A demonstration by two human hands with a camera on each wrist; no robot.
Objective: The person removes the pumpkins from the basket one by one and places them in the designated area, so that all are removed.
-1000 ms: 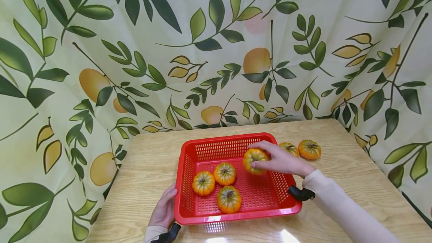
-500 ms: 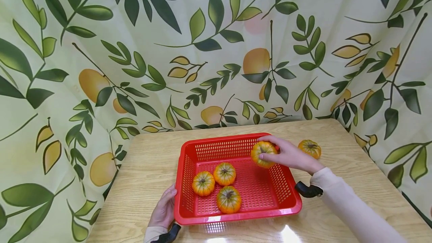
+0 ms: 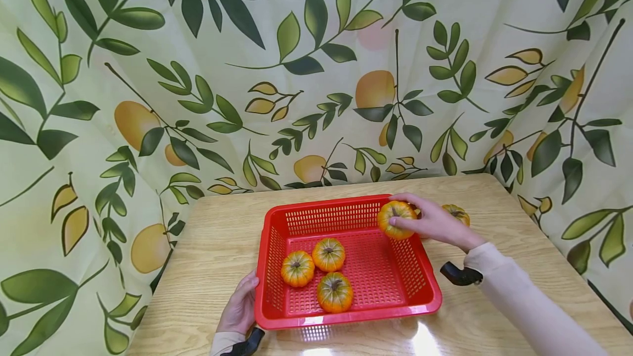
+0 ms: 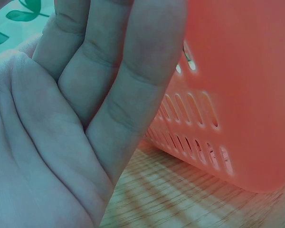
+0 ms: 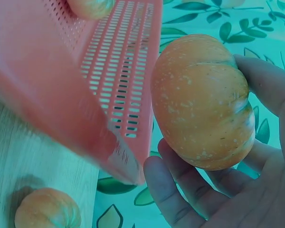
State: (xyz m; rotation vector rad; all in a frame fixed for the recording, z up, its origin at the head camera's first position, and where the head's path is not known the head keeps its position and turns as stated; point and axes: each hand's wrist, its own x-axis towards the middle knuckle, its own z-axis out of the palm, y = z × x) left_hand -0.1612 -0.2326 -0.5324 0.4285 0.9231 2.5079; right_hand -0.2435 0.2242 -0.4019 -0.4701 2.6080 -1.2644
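Note:
My right hand [image 3: 430, 221] grips a small orange pumpkin [image 3: 397, 220] above the back right corner of the red basket [image 3: 346, 320]. In the right wrist view, thumb and fingers curl around the pumpkin [image 5: 204, 102], which is lifted clear of the basket wall. Inside the basket, toward its left, sit three more pumpkins: one at left [image 3: 298, 268], one behind [image 3: 328, 255] and one in front [image 3: 334, 292]. My left hand [image 3: 239, 304] touches the basket's left outer side. Its fingers [image 4: 137, 71] lie fairly straight along the wall in the left wrist view.
On the wooden table [image 3: 222, 235], right of the basket, a pumpkin [image 3: 457, 213] is partly hidden by my right hand. Part of another shows just behind that hand. A leaf-and-fruit patterned cloth [image 3: 316, 98] stands behind and beside the table.
My right hand has carried the gripped pumpkin rightward and slightly back, from above the basket's inside to its back right corner. My left hand, the basket and the three pumpkins stay put.

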